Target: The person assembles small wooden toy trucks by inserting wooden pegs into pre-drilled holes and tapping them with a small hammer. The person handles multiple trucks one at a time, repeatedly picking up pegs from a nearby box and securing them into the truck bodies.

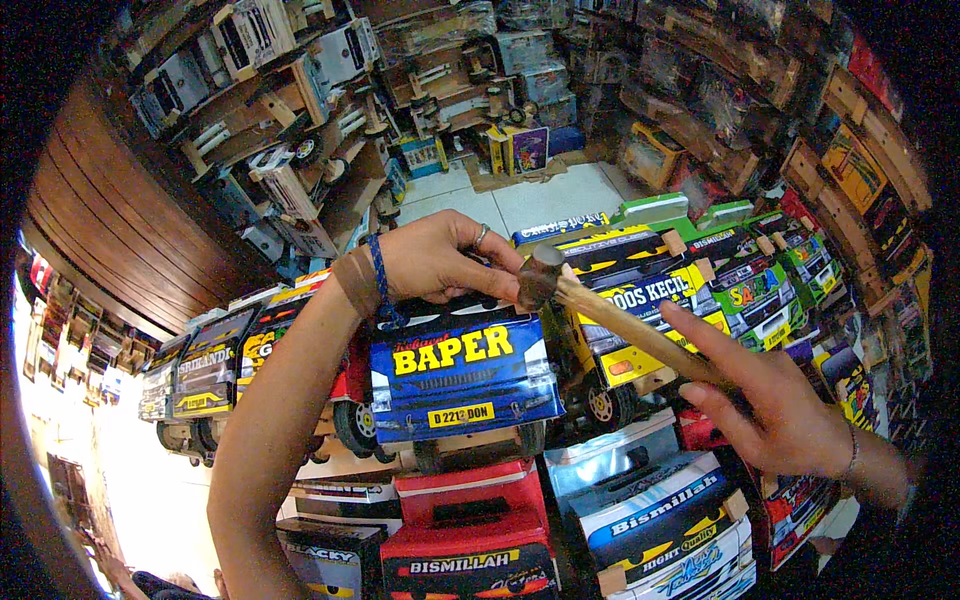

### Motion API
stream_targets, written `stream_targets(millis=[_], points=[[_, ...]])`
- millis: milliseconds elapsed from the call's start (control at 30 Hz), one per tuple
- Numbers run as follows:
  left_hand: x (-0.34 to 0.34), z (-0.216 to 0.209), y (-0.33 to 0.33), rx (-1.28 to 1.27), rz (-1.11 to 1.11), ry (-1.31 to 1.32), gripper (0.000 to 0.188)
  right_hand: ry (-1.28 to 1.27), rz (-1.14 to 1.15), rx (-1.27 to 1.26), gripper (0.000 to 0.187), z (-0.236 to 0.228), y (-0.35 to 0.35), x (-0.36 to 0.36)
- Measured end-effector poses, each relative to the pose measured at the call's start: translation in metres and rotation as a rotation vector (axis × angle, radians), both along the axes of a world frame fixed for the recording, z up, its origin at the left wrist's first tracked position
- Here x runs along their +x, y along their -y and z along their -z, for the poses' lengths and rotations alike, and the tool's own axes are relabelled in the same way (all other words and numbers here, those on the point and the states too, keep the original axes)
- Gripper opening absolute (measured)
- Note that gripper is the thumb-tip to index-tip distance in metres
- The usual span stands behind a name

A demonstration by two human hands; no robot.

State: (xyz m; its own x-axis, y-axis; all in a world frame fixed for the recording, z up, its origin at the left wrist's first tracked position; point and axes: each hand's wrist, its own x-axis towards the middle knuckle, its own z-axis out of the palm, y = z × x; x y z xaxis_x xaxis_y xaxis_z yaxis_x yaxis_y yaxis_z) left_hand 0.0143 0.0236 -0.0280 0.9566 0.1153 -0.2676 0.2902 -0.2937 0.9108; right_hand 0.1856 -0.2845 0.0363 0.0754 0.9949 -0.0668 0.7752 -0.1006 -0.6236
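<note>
My right hand holds a hammer by its wooden handle, with a finger stretched along the handle. The dark metal hammer head is at the tips of my left thumb and fingers. My left hand, with a ring and a blue cord bracelet, is closed in a pinch above the upper edge of a blue toy truck. Whatever it pinches is hidden. Beside the blue truck, under the hammer, stands a yellow and dark toy truck with black wheels.
Toy trucks stand in rows: a red one and a white and blue one in front, a green one at right, and a dark one at left. Stacked wooden truck bodies line the back. White floor tiles show between them.
</note>
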Motion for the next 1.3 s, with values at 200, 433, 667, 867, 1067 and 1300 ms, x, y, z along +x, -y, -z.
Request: stream_targets(millis=[200,433,667,867,1067,1300], points=[[0.002,0.011,-0.009,0.164,0.075,0.110,0.027,0.205,-0.209,0.074,0.068,0.008,-0.009,-0.002],[0.003,-0.003,-0.003,0.131,0.062,0.024,0.033,0.253,-0.179,0.064,0.068,0.014,-0.011,-0.005],[0.002,-0.002,-0.002,0.228,0.045,0.023,0.035,0.268,-0.188,0.144,0.066,0.015,-0.012,-0.006],[0.002,0.010,-0.008,0.187,0.032,0.057,0.030,0.228,-0.173,0.068,0.064,0.007,-0.009,-0.006],[0.002,0.010,-0.007,0.248,0.146,0.256,0.030,0.274,-0.191,0.155,0.069,0.013,-0.012,-0.008],[0.003,0.003,-0.002,0.035,-0.018,-0.042,0.033,0.234,-0.186,0.106,0.069,0.013,-0.012,-0.008]])
